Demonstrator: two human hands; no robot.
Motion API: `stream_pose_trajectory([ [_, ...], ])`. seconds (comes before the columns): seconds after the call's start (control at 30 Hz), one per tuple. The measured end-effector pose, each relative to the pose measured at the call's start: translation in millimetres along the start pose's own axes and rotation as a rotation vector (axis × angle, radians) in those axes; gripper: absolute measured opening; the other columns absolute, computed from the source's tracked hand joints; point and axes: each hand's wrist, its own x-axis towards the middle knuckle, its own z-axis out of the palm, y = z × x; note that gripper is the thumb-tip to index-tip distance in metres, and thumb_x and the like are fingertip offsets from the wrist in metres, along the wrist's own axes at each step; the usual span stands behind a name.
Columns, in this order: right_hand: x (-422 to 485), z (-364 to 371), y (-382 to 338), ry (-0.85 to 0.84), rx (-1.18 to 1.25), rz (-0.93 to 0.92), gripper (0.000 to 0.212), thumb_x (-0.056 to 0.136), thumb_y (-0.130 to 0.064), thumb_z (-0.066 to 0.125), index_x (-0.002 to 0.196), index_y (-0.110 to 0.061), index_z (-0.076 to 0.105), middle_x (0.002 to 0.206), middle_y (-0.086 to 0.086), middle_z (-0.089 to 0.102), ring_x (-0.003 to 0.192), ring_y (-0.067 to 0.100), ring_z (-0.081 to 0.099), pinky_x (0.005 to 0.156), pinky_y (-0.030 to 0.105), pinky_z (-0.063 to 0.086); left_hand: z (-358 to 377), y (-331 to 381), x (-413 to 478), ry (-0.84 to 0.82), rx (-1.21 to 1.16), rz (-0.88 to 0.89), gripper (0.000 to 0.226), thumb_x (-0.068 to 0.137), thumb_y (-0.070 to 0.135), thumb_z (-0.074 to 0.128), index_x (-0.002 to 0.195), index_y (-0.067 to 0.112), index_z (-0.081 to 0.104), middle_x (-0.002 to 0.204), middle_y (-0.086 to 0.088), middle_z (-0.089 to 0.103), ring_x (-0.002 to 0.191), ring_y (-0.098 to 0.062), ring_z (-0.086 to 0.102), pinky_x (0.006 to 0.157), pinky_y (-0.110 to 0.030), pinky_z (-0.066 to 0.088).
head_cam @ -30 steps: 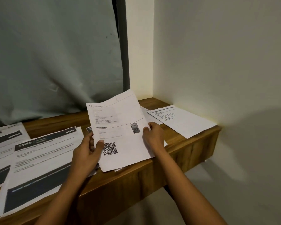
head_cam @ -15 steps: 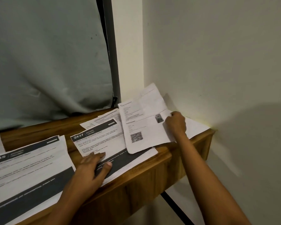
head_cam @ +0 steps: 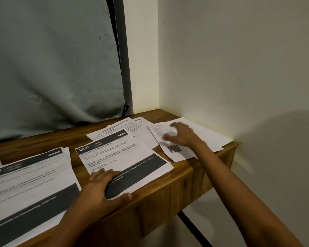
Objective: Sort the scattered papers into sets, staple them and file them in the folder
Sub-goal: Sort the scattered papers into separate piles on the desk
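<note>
2437 stack (head_cam: 125, 157) on desk (head_cam: 177, 182), QR sheet (head_cam: 175, 150) right

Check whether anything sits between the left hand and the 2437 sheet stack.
Nothing visible does. The left hand rests directly on the near corner of the 2437 stack, fingers on top, thumb at its near edge.

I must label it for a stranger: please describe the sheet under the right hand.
At the wooden desk, find the right end by the wall. The right hand is over a white sheet there. Alone among its neighbours, it carries a square QR code.
</note>
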Motion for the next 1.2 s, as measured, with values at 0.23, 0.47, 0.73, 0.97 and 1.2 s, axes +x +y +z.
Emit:
stream_pose_trajectory([
  [0.23, 1, 26, -14, -0.378, -0.233, -0.071, 0.075, 0.087, -0.067, 0.045, 0.146, -0.022, 0.032, 0.154, 0.003, 0.032, 0.141, 0.029, 0.03, 0.117, 0.053, 0.011, 2, -4, -1, 0.006, -0.012, 0.017, 0.122, 0.036, 0.106, 0.018, 0.141, 0.044, 0.03, 0.148, 0.015, 0.033, 0.135, -0.01, 0.029, 0.107, -0.031, 0.036],
  [0.47, 4, 22, -2, -0.288, -0.123, 0.028, 0.042, 0.094, -0.037, 0.051, 0.129, -0.015, 0.051, 0.136, 0.007, 0.054, 0.12, 0.026, 0.052, 0.105, 0.04, 0.04, 3, -4, 0, -0.048, -0.004, -0.028, 0.1, 0.059, 0.093, 0.036, 0.144, 0.041, 0.028, 0.155, 0.011, 0.024, 0.145, -0.018, 0.018, 0.114, -0.038, 0.028],
  [0.73, -15, 24, -29, -0.181, -0.05, 0.013, 0.036, 0.097, -0.029, 0.05, 0.131, -0.019, 0.05, 0.14, 0.005, 0.051, 0.125, 0.027, 0.049, 0.108, 0.042, 0.037, -1, 0, -6, 0.009, -0.018, 0.01, 0.087, 0.069, 0.087, 0.04, 0.142, 0.04, 0.032, 0.153, 0.012, 0.029, 0.143, -0.018, 0.02, 0.115, -0.04, 0.029],
  [0.97, -55, 45, -155, -0.107, 0.198, -0.335, 0.036, 0.093, -0.025, 0.058, 0.129, -0.021, 0.056, 0.138, 0.001, 0.053, 0.127, 0.02, 0.048, 0.103, 0.034, 0.039, -19, 3, -26, 0.445, -0.254, 0.03, 0.042, 0.09, 0.054, 0.05, 0.127, 0.034, 0.051, 0.136, 0.008, 0.05, 0.128, -0.015, 0.044, 0.098, -0.032, 0.044],
  [1.2, -87, 88, -265, -0.18, 0.294, -0.391, 0.032, 0.094, -0.024, 0.056, 0.125, -0.014, 0.059, 0.127, 0.007, 0.061, 0.114, 0.021, 0.056, 0.089, 0.025, 0.042, -75, -62, -62, 0.584, -0.038, -0.189, 0.047, 0.095, 0.045, 0.049, 0.134, 0.019, 0.047, 0.139, -0.005, 0.048, 0.128, -0.02, 0.038, 0.101, -0.033, 0.034],
])
